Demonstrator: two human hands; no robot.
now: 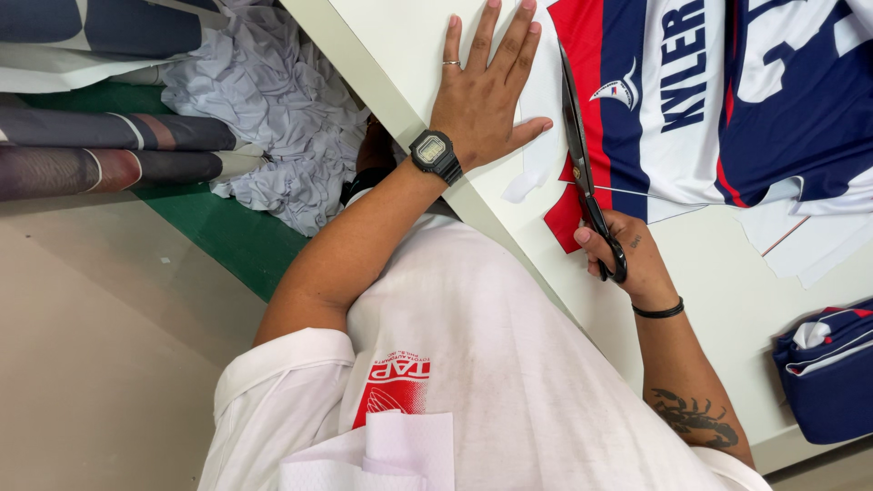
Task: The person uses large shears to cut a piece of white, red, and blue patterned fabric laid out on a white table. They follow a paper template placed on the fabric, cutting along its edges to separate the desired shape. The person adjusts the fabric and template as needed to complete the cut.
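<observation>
At table edge [400,118] | left hand [482,91] flat | right hand [627,250] grips scissors [578,145]

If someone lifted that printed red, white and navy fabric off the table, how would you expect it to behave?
The printed fabric would probably droop limply: it lies flat and thin, pinned by the left hand. It looks light, so it might slide on the smooth table.

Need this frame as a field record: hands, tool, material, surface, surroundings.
left hand: flat on the printed fabric, fingers spread, ring and wristwatch worn
right hand: grips the scissors by the handles
scissors: long dark blades lying along the red edge
printed fabric: red, white and navy, spread flat
table: white
surroundings: crumpled grey cloth by fabric rolls; folded navy bundle at table edge
</observation>
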